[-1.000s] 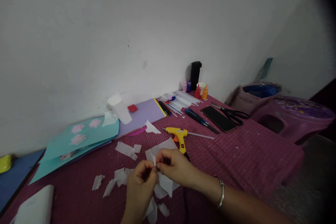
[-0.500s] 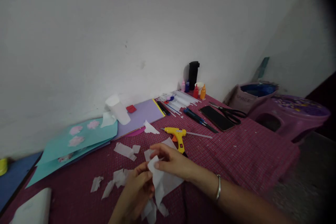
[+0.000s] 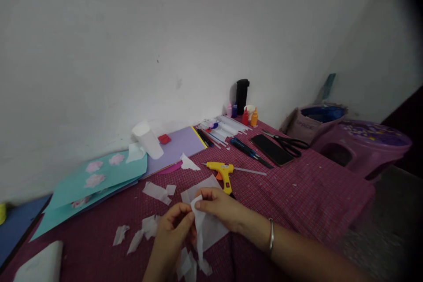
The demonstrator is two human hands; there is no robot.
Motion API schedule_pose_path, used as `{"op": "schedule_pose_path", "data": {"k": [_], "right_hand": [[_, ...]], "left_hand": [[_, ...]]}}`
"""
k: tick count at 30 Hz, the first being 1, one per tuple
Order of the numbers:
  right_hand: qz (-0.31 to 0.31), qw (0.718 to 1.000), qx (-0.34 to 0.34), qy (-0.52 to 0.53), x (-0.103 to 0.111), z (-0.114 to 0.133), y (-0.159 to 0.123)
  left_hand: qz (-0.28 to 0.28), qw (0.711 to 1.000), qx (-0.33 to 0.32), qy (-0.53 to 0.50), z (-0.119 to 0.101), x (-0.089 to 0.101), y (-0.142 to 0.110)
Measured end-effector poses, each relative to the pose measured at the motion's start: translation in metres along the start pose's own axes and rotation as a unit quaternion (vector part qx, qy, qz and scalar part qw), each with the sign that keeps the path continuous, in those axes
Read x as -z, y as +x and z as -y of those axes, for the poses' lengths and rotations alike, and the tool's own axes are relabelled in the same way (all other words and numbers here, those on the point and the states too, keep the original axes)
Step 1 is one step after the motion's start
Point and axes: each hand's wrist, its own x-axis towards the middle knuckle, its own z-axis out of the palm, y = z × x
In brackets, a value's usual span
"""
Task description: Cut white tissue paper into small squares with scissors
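Both hands meet low in the middle of the view over a red checked cloth point(image 3: 291, 194). My right hand point(image 3: 220, 209), with a bangle on its wrist, pinches the top of a strip of white tissue paper point(image 3: 200, 233) that hangs down. My left hand point(image 3: 172, 235) pinches the same strip from the left side. More white tissue scraps point(image 3: 158, 190) lie around and under the hands. A yellow glue gun point(image 3: 223, 172) lies just beyond my right hand.
Teal card sheets with pink tissue flowers point(image 3: 95, 176) and a lilac sheet point(image 3: 178, 143) lie at the left by the wall, with a tissue roll point(image 3: 147, 139). Pens, glue sticks, small paint bottles point(image 3: 248, 116), a black flask point(image 3: 242, 96), a phone point(image 3: 271, 149) and scissors point(image 3: 289, 142) lie farther right. A purple stool point(image 3: 363, 145) stands at the right.
The hands, pinched close together a second ago, pulled apart with a strip of tissue drawn out between them; now they hold the hanging strip.
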Motion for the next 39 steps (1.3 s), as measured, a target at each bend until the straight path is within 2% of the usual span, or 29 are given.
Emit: {"op": "schedule_pose_path", "data": {"k": [4, 10, 16, 23, 26, 35, 39], "right_hand": [[0.002, 1.000, -0.001, -0.004, 0.000, -0.001, 0.000], [0.012, 1.000, -0.018, 0.021, 0.002, -0.003, 0.001], [0.008, 1.000, -0.019, 0.002, 0.003, -0.005, 0.002], [-0.010, 0.999, -0.019, -0.026, -0.002, -0.001, -0.001], [0.001, 1.000, 0.000, -0.018, -0.002, -0.002, -0.002], [0.044, 0.996, -0.043, 0.059, 0.005, -0.010, 0.004], [0.059, 0.995, -0.045, 0.070, 0.008, -0.012, 0.005]], "left_hand": [[0.003, 1.000, -0.019, 0.020, 0.000, 0.000, 0.000], [0.006, 1.000, -0.004, 0.028, -0.006, -0.005, -0.005], [0.007, 0.997, -0.045, 0.063, -0.006, 0.001, -0.003], [0.007, 0.998, -0.018, 0.065, -0.007, 0.001, -0.003], [-0.005, 0.999, -0.012, 0.044, -0.007, -0.002, -0.005], [0.019, 1.000, 0.023, 0.002, -0.008, -0.002, -0.004], [0.020, 1.000, 0.014, -0.012, -0.005, -0.001, -0.004]]}}
